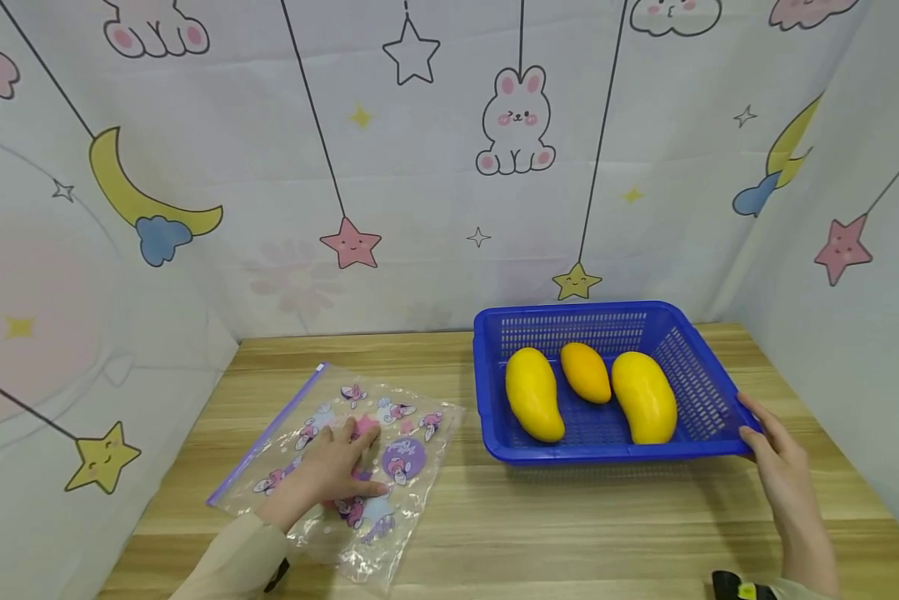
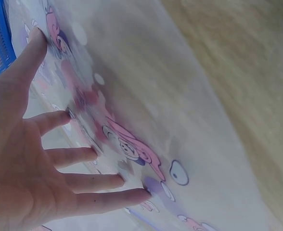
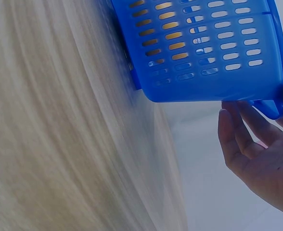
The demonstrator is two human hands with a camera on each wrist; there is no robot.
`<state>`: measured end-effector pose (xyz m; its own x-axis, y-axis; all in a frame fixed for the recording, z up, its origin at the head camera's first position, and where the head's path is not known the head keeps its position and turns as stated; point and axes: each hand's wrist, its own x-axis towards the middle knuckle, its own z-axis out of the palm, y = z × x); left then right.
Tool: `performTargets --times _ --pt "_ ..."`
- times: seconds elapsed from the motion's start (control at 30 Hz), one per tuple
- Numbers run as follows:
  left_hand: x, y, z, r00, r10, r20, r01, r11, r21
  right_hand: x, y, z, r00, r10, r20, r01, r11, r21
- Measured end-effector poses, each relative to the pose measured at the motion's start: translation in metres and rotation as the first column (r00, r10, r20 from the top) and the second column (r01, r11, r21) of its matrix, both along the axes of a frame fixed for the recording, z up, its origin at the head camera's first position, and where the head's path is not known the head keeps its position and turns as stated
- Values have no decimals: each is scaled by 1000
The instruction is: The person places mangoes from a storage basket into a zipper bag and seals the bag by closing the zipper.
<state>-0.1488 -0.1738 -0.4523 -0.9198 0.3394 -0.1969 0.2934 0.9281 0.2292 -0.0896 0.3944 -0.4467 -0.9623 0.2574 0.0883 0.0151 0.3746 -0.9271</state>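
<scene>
A clear zip bag (image 1: 412, 492) with cartoon prints and a purple zip edge lies flat on the table at the left. My left hand (image 1: 337, 467) rests on it with fingers spread, and the left wrist view shows those fingertips (image 2: 144, 195) touching the plastic. At the right stands a blue plastic basket (image 1: 569, 452) with slotted walls. Inside it lie two large yellow mangoes (image 1: 533, 396) and a smaller orange-yellow mango (image 1: 586, 372) between them. My right hand (image 1: 782, 462) grips the basket's right rim, thumb over the edge and the other fingers below it.
The wood-grain table (image 1: 569, 533) shows between the bag and the basket and along the front. Behind it hangs a white curtain (image 1: 434, 183) printed with stars, moons and rabbits, which also closes off both sides.
</scene>
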Motion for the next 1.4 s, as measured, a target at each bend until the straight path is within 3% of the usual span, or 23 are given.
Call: performTargets --times 0.47,0.93,1.4 --pt "-1 -4 1 1000 -21 16 21 999 34 0 0 0 1000 6 27 -5 1000 -12" --pt "-2 -8 4 999 -35 40 33 998 60 1 0 -1 1000 16 -7 -16 998 -58" --pt "-5 -12 1 997 -38 70 35 998 54 0 0 0 1000 12 -15 -12 999 -34"
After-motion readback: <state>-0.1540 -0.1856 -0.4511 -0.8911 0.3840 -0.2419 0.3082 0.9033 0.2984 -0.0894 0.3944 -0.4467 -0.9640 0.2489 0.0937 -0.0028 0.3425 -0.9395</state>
